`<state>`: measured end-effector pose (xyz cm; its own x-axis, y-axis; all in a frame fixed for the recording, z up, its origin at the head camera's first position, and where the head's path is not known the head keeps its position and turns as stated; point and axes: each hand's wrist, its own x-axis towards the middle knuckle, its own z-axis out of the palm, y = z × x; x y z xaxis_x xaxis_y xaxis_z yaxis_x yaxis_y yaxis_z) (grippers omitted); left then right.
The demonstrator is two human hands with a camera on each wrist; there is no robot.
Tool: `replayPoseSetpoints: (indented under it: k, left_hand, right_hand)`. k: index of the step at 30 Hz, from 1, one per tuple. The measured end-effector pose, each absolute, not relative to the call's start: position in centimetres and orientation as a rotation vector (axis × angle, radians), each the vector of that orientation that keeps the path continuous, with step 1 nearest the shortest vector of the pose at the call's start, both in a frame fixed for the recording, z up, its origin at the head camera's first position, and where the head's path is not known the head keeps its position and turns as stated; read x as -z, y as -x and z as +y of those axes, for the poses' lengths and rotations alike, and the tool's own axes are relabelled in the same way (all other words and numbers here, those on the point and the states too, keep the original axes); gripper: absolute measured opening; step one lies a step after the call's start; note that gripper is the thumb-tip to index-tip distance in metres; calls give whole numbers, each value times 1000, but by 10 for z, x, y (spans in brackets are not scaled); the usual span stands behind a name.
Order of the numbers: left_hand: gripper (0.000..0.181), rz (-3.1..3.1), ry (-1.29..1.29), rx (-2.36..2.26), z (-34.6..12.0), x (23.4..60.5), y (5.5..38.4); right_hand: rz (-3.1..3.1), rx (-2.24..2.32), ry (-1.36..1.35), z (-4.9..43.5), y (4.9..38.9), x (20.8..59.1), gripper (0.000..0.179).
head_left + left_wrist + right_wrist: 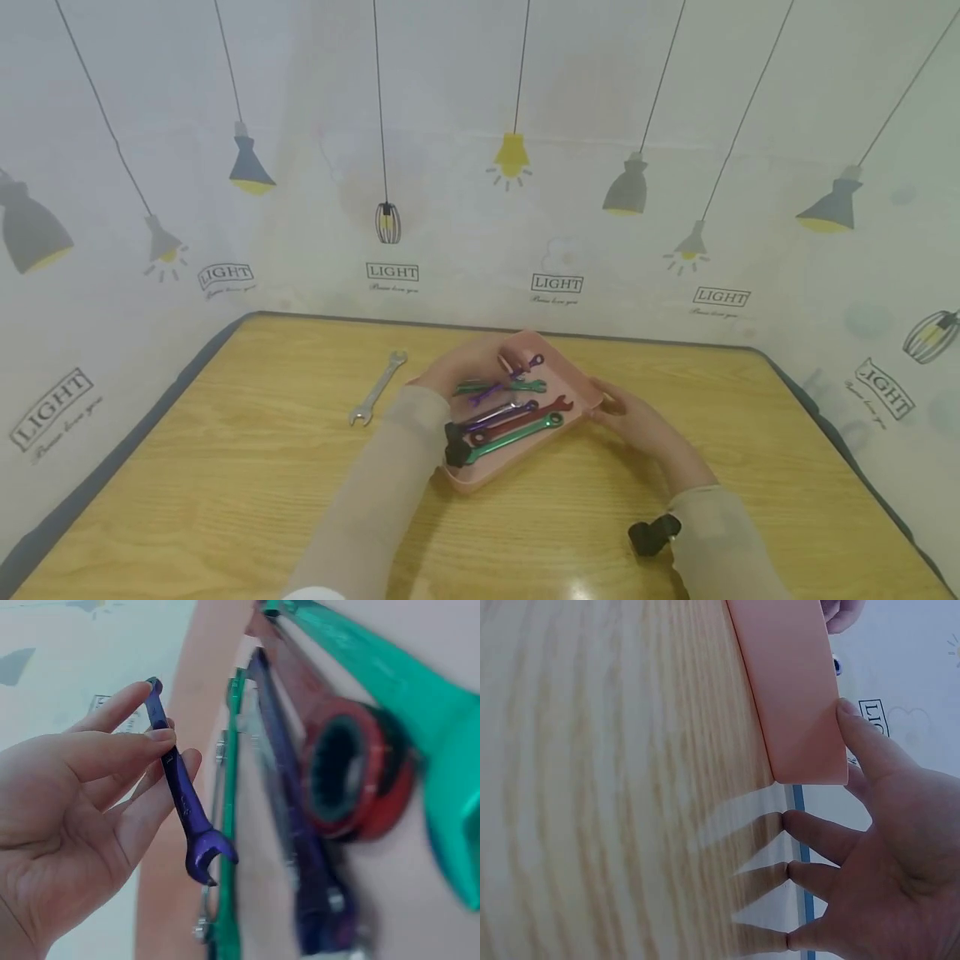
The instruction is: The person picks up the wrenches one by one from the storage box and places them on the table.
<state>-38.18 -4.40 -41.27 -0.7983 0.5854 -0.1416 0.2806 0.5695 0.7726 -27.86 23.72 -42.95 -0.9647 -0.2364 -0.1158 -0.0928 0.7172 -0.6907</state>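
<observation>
My left hand is over the far left part of a pink tray. It pinches a small purple combination wrench between thumb and fingers, the open end pointing down in the left wrist view. Inside the tray lie several wrenches, among them a red ratchet wrench, a green wrench and a second purple wrench. At the tray's right corner, my right hand has its thumb against the rim. Its other fingers are spread and straight, with several tips on the table.
A silver open-ended wrench lies on the wooden table, left of the tray. Behind the table hangs a pale backdrop printed with lamps. Black devices are strapped at both wrists.
</observation>
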Motion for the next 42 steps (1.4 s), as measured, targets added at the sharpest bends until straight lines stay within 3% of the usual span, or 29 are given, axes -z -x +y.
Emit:
replayPoseSetpoints:
  k: [14,24,42]
  left_hand:
    - [53,2276,-544,-1370,-52,367,360]
    - [46,2510,-687,-1137,-69,337,359]
    - [43,2516,-514,-1383,-133,346,333]
  right_hand:
    - [2729,1081,285,236,275,428,69]
    - [2735,1081,309,238,278,427,68]
    - [2712,1077,314,236,277,428,71]
